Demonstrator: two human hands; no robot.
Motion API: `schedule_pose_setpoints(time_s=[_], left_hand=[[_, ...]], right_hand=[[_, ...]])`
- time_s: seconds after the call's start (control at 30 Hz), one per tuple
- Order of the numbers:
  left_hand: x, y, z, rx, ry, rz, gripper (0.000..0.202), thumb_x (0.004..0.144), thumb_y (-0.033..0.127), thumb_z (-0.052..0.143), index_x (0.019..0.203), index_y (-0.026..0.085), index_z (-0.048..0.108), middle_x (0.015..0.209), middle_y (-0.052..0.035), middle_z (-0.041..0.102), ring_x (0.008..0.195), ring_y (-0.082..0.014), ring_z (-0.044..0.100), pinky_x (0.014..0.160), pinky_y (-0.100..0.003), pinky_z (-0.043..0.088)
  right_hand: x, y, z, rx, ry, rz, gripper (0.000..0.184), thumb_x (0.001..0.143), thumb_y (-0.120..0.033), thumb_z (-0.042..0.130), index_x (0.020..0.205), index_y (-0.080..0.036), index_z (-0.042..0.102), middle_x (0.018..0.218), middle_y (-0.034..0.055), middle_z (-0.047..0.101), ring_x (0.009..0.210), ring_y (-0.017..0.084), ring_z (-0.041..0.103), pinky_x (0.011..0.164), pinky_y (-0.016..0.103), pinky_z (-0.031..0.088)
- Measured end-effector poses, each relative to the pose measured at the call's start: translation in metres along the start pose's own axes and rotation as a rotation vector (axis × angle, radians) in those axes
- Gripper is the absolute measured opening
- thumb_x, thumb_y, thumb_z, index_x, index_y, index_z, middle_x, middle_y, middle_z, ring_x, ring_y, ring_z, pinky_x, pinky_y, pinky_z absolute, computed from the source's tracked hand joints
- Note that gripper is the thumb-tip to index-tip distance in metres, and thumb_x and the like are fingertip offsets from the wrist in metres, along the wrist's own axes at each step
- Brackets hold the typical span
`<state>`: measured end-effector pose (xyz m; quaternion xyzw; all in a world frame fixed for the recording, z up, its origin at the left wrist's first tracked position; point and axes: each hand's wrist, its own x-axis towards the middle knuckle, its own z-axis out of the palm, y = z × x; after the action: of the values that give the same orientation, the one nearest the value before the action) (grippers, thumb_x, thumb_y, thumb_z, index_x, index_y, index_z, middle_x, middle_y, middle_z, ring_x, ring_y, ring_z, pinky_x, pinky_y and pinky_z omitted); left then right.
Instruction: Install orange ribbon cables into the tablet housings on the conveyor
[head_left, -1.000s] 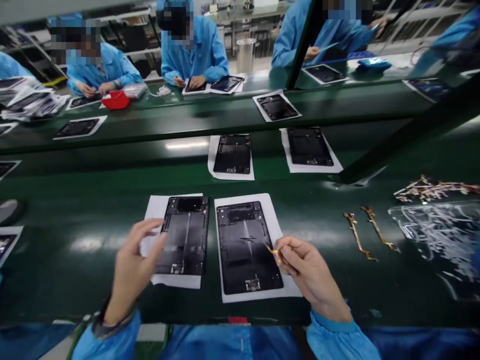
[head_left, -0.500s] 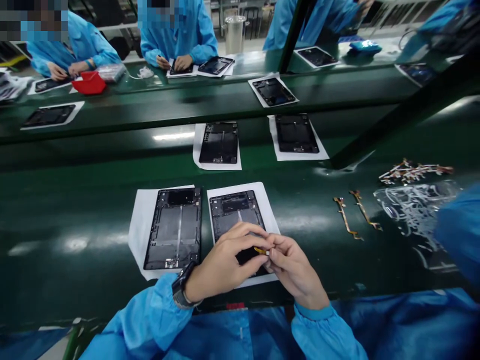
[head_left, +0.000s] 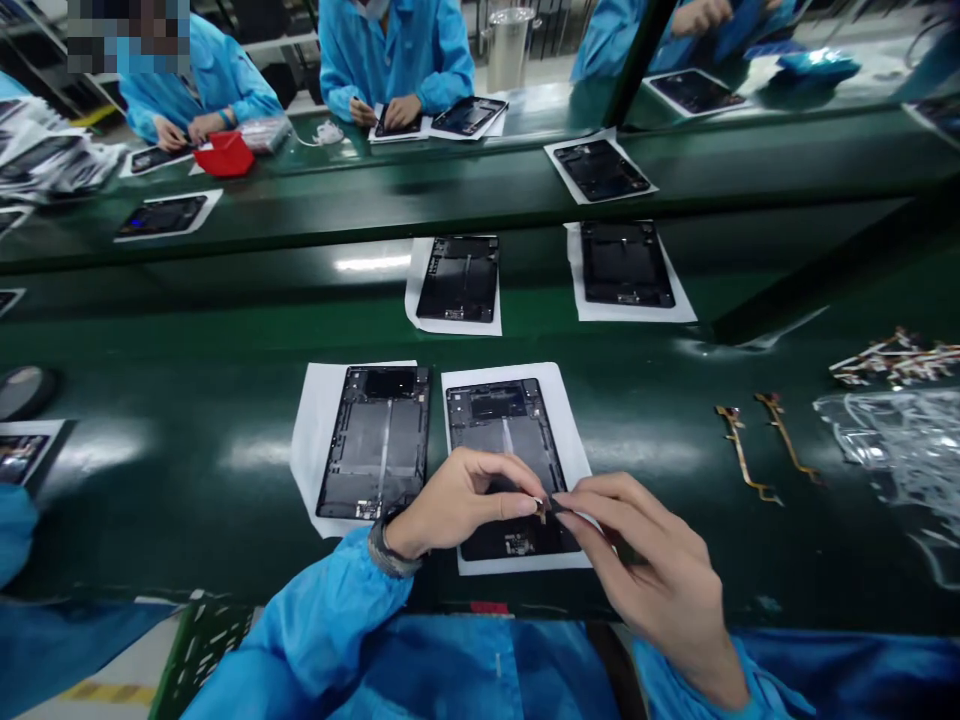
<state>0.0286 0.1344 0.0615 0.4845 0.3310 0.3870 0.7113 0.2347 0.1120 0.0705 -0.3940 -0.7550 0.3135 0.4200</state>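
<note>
Both hands meet fingertip to fingertip, the left hand pinched, the right hand with fingers extended.

I see a glossy dark green tabletop running across in long strips. Nearest me, two white sheets lie side by side, touching, each under a black tablet shell. To the right lie two thin copper flex cables, with a clear plastic bag beyond and a cable pile behind it. On the next strip back, two more shells rest on sheets. Far left sits a red tray.
</note>
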Motion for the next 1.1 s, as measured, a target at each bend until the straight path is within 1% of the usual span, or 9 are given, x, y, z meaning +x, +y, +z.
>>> schedule_pose_setpoints(time_s=[0.1, 0.17, 0.27, 0.43, 0.53, 0.63, 0.8, 0.93, 1.1], left_hand=[[0.0, -0.009, -0.001, -0.196, 0.001, -0.075, 0.013, 0.081, 0.023, 0.075, 0.089, 0.013, 0.074, 0.089, -0.007, 0.066, 0.083, -0.0152, 0.061, 0.078, -0.027, 0.047], [-0.001, -0.013, 0.001, -0.278, -0.007, -0.112, 0.015, 0.08, 0.025, 0.076, 0.088, 0.012, 0.074, 0.088, -0.0071, 0.066, 0.082, -0.0152, 0.062, 0.077, -0.027, 0.046], [-0.001, -0.015, 0.003, -0.338, -0.021, -0.155, 0.017, 0.078, 0.026, 0.078, 0.086, 0.012, 0.074, 0.087, -0.0072, 0.066, 0.08, -0.0145, 0.061, 0.075, -0.026, 0.046], [-0.003, -0.015, 0.005, -0.38, -0.026, -0.213, 0.024, 0.073, 0.03, 0.082, 0.085, 0.011, 0.074, 0.086, -0.007, 0.067, 0.08, -0.0137, 0.061, 0.075, -0.025, 0.047], [-0.003, -0.015, 0.004, -0.374, -0.03, -0.242, 0.027, 0.071, 0.031, 0.083, 0.085, 0.011, 0.074, 0.084, -0.0066, 0.066, 0.078, -0.0133, 0.061, 0.073, -0.024, 0.047], [-0.003, -0.016, 0.003, -0.347, -0.035, -0.262, 0.028, 0.071, 0.032, 0.084, 0.086, 0.011, 0.073, 0.084, -0.0065, 0.067, 0.079, -0.0132, 0.061, 0.075, -0.025, 0.048], [-0.003, -0.016, 0.0, -0.304, -0.044, -0.277, 0.03, 0.07, 0.033, 0.084, 0.087, 0.011, 0.073, 0.084, -0.0059, 0.067, 0.077, -0.0129, 0.06, 0.073, -0.024, 0.048], [-0.003, -0.016, -0.001, -0.318, -0.057, -0.315, 0.03, 0.071, 0.032, 0.084, 0.089, 0.011, 0.073, 0.084, -0.006, 0.068, 0.077, -0.0126, 0.062, 0.075, -0.024, 0.048], [-0.002, -0.016, -0.002, -0.334, -0.068, -0.33, 0.03, 0.073, 0.033, 0.082, 0.09, 0.01, 0.073, 0.085, -0.0069, 0.07, 0.079, -0.0135, 0.064, 0.077, -0.025, 0.048]], right_hand=[[0.007, -0.005, -0.004, -0.166, -0.065, -0.179, 0.037, 0.085, 0.001, 0.06, 0.118, -0.016, 0.064, 0.099, 0.0084, 0.063, 0.086, 0.016, 0.062, 0.066, 0.026, 0.05], [0.01, -0.006, -0.005, -0.232, -0.093, -0.239, 0.035, 0.086, 0.002, 0.059, 0.117, -0.013, 0.063, 0.099, 0.0098, 0.063, 0.085, 0.016, 0.062, 0.065, 0.026, 0.05], [0.011, -0.006, -0.006, -0.282, -0.126, -0.276, 0.031, 0.087, 0.002, 0.057, 0.114, -0.011, 0.064, 0.097, 0.0104, 0.063, 0.083, 0.016, 0.062, 0.064, 0.027, 0.05], [0.01, -0.006, -0.009, -0.337, -0.183, -0.294, 0.028, 0.088, 0.001, 0.054, 0.112, -0.012, 0.062, 0.096, 0.0104, 0.064, 0.084, 0.017, 0.063, 0.066, 0.028, 0.052], [0.011, -0.008, -0.01, -0.374, -0.232, -0.298, 0.028, 0.089, -0.002, 0.054, 0.114, -0.013, 0.061, 0.097, 0.0109, 0.065, 0.084, 0.018, 0.064, 0.066, 0.03, 0.053], [0.012, -0.009, -0.011, -0.393, -0.264, -0.303, 0.027, 0.09, -0.005, 0.053, 0.114, -0.014, 0.061, 0.099, 0.0107, 0.066, 0.085, 0.02, 0.065, 0.066, 0.031, 0.054], [0.013, -0.009, -0.011, -0.452, -0.287, -0.331, 0.025, 0.09, -0.003, 0.05, 0.112, -0.009, 0.059, 0.1, 0.0137, 0.065, 0.084, 0.021, 0.064, 0.065, 0.031, 0.053], [0.013, -0.007, -0.009, -0.45, -0.316, -0.294, 0.024, 0.091, -0.002, 0.045, 0.111, -0.01, 0.057, 0.098, 0.0127, 0.062, 0.081, 0.019, 0.061, 0.059, 0.028, 0.05], [0.015, -0.004, -0.005, -0.357, -0.334, -0.202, 0.018, 0.095, -0.006, 0.043, 0.105, -0.013, 0.056, 0.094, 0.0098, 0.058, 0.075, 0.016, 0.059, 0.055, 0.025, 0.047]])
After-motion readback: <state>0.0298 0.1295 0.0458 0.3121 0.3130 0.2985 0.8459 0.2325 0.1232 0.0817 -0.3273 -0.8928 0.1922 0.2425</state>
